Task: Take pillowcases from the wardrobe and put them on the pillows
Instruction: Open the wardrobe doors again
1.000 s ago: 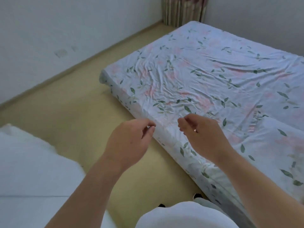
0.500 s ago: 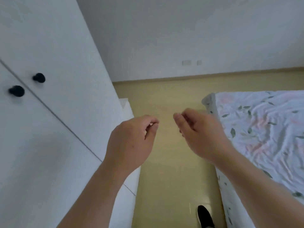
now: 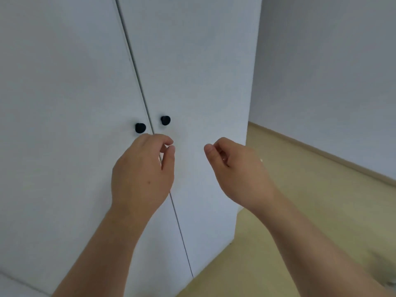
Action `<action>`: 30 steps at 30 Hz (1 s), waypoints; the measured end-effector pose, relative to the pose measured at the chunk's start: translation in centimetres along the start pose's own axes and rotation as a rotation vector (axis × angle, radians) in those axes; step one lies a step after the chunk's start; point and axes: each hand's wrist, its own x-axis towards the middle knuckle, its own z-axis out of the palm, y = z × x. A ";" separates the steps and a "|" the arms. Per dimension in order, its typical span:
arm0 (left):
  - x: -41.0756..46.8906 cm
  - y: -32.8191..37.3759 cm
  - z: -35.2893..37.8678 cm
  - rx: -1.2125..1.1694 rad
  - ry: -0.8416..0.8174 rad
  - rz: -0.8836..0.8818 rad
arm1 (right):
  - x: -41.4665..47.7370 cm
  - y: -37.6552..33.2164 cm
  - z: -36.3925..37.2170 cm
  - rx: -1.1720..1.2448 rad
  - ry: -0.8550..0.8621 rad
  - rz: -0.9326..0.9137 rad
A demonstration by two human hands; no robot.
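Observation:
A white wardrobe (image 3: 85,82) fills the left and middle of the view, both doors closed. Two round black knobs sit either side of the door seam: the left knob (image 3: 140,127) and the right knob (image 3: 165,120). My left hand (image 3: 142,174) hovers just below the knobs, fingers loosely curled, holding nothing. My right hand (image 3: 235,172) is raised in front of the right door, fingers half curled and empty. Neither hand touches a knob. No pillowcases or pillows are in view.
A pale wall (image 3: 332,82) runs along the right, with a baseboard where it meets the beige floor (image 3: 310,211). The wardrobe's right side edge (image 3: 248,125) stands close to that wall.
The view has swung left from the bed to face the wardrobe doors. Both hands stay raised and empty, now close below the knobs.

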 end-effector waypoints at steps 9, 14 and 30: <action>6.4 -4.6 2.1 0.126 0.144 -0.147 | 9.9 -2.6 4.7 0.009 -0.136 -0.169; 8.5 -5.0 4.5 0.175 0.207 -0.079 | 13.5 -1.2 6.7 0.023 -0.163 -0.188; 7.8 -3.7 6.2 0.217 0.279 -0.304 | 16.8 -0.3 6.4 0.052 -0.342 -0.429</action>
